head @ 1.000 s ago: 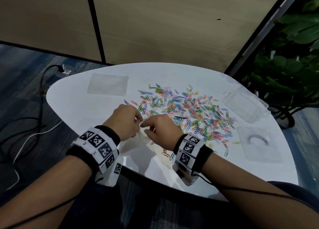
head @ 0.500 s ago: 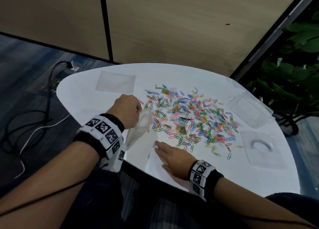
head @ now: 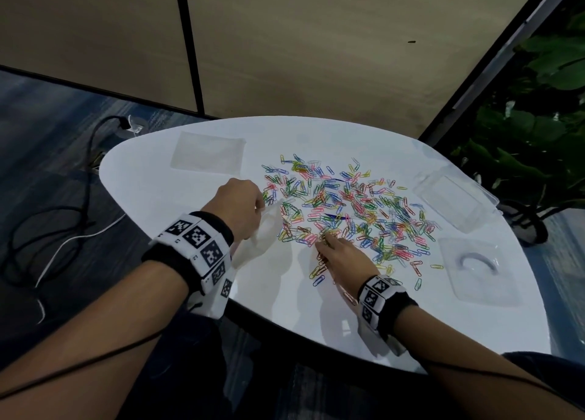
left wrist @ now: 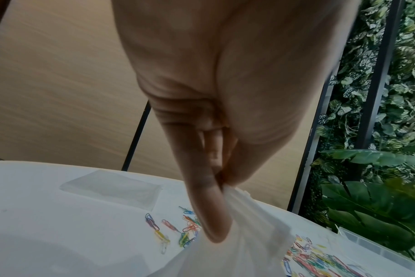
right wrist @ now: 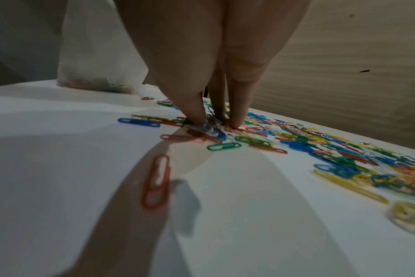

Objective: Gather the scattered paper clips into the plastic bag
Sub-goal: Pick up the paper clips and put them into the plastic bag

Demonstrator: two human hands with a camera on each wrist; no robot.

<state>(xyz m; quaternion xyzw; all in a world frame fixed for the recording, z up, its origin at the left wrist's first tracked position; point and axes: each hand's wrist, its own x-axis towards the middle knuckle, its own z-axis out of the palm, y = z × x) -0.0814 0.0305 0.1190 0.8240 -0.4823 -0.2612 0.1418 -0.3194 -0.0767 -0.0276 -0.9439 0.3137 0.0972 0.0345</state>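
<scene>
Several coloured paper clips (head: 348, 213) lie scattered over the middle of the white table (head: 285, 308). My left hand (head: 240, 207) holds the clear plastic bag (head: 262, 232) up at the pile's left edge. In the left wrist view, my thumb and fingers (left wrist: 209, 215) pinch the rim of the bag (left wrist: 244, 234). A few clips show at the bottom of the bag (right wrist: 95, 56). My right hand (head: 323, 244) reaches into the near edge of the pile. There its thumb and fingertips (right wrist: 197, 118) close on a small cluster of clips (right wrist: 211, 131) against the table.
A flat empty plastic bag (head: 209, 153) lies at the back left. A clear plastic box (head: 456, 201) and a clear lid (head: 474, 267) sit at the right. Cables (head: 63, 229) trail on the floor left. Plants (head: 538, 134) stand right. A stray orange clip (right wrist: 156, 183) lies near my wrist.
A second ago both hands were at the bag. My right hand then dropped flat onto the near table and has now slid forward into the clips. My left hand keeps the bag.
</scene>
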